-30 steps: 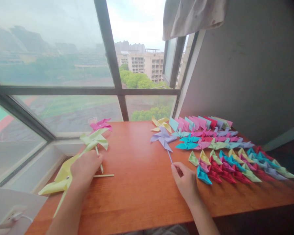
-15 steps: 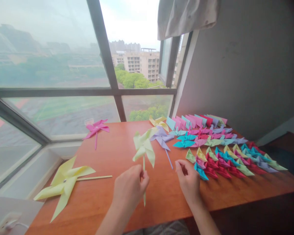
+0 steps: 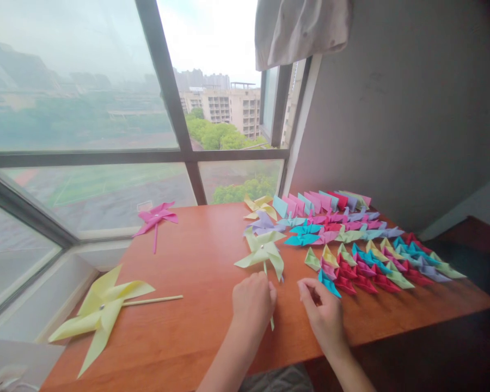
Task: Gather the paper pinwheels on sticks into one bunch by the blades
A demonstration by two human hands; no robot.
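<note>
Pinwheel (image 3: pixel 266 252), pale-green folded paper, was in L hand (image 3: pixel 250 299), fist wrapped round its thin stick (image 3: pixel 272 324), overlapping the lilac paper pinwheel (image 3: pixel 263 224) in view; low grip prob. best spared vanes. R hand (image 3: pixel 325 311) curled nr turquoise paper boat (image 3: pixel 329 283), pinch unclear. Open brown wooden tabletop (image 3: pixel 200 250) stretched L; front edge close.

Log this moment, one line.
left hand: holds pale green paper pinwheel by stick | right hand: nothing visibly held, near blue paper boat

no readable text, no legible signs
</note>
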